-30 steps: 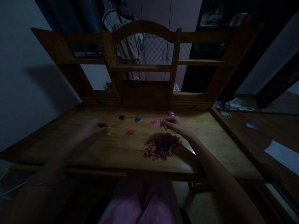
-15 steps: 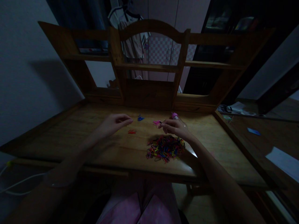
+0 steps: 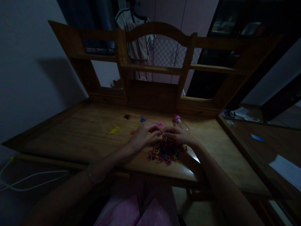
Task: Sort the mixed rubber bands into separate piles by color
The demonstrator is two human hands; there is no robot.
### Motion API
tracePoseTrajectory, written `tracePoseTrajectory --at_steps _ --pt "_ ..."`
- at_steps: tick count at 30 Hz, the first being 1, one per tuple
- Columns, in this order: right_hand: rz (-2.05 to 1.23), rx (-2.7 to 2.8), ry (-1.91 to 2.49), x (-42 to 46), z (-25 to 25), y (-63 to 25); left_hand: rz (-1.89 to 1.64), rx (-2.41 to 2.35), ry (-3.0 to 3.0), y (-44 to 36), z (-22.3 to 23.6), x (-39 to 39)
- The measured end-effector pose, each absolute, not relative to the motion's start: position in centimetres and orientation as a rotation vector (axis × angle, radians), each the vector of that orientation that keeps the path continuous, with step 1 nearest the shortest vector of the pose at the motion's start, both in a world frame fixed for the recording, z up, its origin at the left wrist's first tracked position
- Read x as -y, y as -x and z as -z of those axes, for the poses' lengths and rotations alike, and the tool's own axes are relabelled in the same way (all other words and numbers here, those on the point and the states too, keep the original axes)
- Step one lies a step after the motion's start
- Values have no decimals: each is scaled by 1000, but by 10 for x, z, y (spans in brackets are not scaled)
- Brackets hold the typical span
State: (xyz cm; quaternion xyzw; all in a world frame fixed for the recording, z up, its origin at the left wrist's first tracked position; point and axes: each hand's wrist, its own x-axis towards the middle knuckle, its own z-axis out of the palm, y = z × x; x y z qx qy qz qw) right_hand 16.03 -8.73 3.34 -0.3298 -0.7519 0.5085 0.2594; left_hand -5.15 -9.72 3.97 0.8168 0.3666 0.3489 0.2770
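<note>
A heap of mixed-colour small rubber bands (image 3: 166, 152) lies on the wooden desk (image 3: 77, 138) in dim light. My left hand (image 3: 144, 134) and my right hand (image 3: 177, 134) meet fingertip to fingertip just above the heap's far edge. Both hands are pinched; what sits between the fingers is too small and dark to name. Behind them lie small sorted clumps: yellow (image 3: 114, 130), black (image 3: 127, 116), blue (image 3: 142, 119), a red one (image 3: 133, 132) partly behind my left hand, and pink (image 3: 161, 124) by the fingertips.
A small clear bottle with a pink cap (image 3: 181, 123) lies behind my right hand. A wooden shelf hutch (image 3: 152, 69) stands along the desk's back. Papers and small items (image 3: 240, 112) lie on a second desk to the right. White cables (image 3: 28, 179) hang at the lower left.
My left hand has swung right from the yellow clump to meet my right hand over the heap. My right hand drew back slightly from the pink clump. The camera shifted left.
</note>
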Motion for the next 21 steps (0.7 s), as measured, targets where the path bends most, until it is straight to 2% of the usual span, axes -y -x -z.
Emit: tracePoseTrajectory --at_steps 5,13,18,21 --pt "-1282 2048 970 87 -34 -161 -906 -1196 -2312 83 -42 66" --pt "-1128 1893 1016 80 -30 -168 -825 -1732 -2414 177 -15 -20" --pt "-1035 1854 1078 81 -35 -166 -746 -1782 -2552 159 -12 -1" --pt "-986 1781 1148 79 -35 -167 -812 -1565 -2636 121 -20 34"
